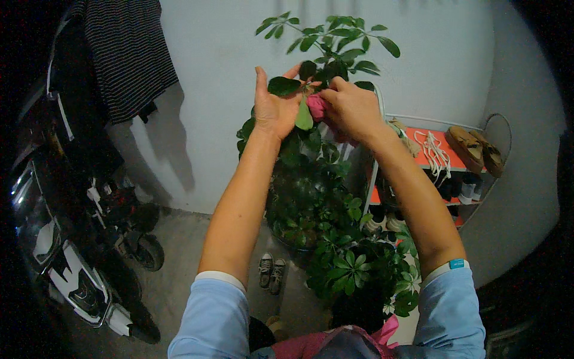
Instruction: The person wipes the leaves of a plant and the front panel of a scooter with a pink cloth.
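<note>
My left hand (274,112) is raised with its palm turned up and fingers spread behind a leaf cluster of a tall schefflera-like plant (347,33). A dark green leaf (284,86) lies across its fingers, and a paler leaf (304,116) hangs over the palm's edge. Bunched in my right hand (355,105) is a pink cloth (316,107), right beside the paler leaf. Whether the cloth touches that leaf, I cannot tell. My right fingertips are partly hidden by the hand itself. More foliage (309,175) of the plant fills the space below my hands.
A shoe rack (448,148) with orange shelves stands at right, bearing brown sandals (466,146) and white laces (432,152). Lower leaves (350,271) spread near my body. Canvas sneakers (271,273) lie on the floor. At left are a motor scooter (80,282) and a striped garment (130,58).
</note>
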`<state>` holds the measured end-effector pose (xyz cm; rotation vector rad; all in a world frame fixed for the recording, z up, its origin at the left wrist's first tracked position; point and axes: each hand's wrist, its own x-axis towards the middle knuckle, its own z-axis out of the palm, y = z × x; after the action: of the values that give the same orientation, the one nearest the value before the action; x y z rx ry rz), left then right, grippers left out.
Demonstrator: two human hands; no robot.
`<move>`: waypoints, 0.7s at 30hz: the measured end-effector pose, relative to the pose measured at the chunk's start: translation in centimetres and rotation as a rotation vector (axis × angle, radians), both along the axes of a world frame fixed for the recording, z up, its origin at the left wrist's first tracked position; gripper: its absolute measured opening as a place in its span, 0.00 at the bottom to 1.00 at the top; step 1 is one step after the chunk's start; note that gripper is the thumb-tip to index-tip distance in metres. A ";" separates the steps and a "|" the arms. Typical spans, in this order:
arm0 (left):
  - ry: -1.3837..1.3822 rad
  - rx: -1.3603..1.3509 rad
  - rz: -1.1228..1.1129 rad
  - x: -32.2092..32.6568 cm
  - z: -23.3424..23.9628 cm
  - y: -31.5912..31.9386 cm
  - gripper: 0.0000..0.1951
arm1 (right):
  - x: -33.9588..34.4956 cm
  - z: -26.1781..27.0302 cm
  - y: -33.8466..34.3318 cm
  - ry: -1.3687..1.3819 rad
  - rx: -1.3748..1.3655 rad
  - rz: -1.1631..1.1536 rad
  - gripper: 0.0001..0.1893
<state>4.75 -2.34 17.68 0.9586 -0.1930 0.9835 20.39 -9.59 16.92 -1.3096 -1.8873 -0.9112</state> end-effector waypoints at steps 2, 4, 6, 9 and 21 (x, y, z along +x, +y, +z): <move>0.010 0.035 0.038 -0.7 0.0 0.2 0.43 | 1.8 -0.5 -0.1 0.018 -0.005 0.003 0.14; -0.025 -0.026 0.075 -0.6 0.1 0.6 0.41 | 2.1 -0.3 -1.5 0.190 0.031 0.048 0.13; -0.068 -0.039 0.013 -0.4 -0.1 0.4 0.38 | 1.7 0.3 -2.7 0.382 0.088 0.106 0.14; -0.007 0.050 0.042 -0.4 -0.4 -0.7 0.39 | 0.3 0.7 -1.9 0.465 0.216 0.280 0.15; -0.052 0.017 -0.266 -0.9 -2.1 2.1 0.43 | -4.3 1.3 1.9 0.655 -0.440 0.780 0.16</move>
<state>3.89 -0.19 15.59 0.8974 -0.3641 0.7628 16.05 -7.64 18.18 -0.8011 -1.8367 0.3151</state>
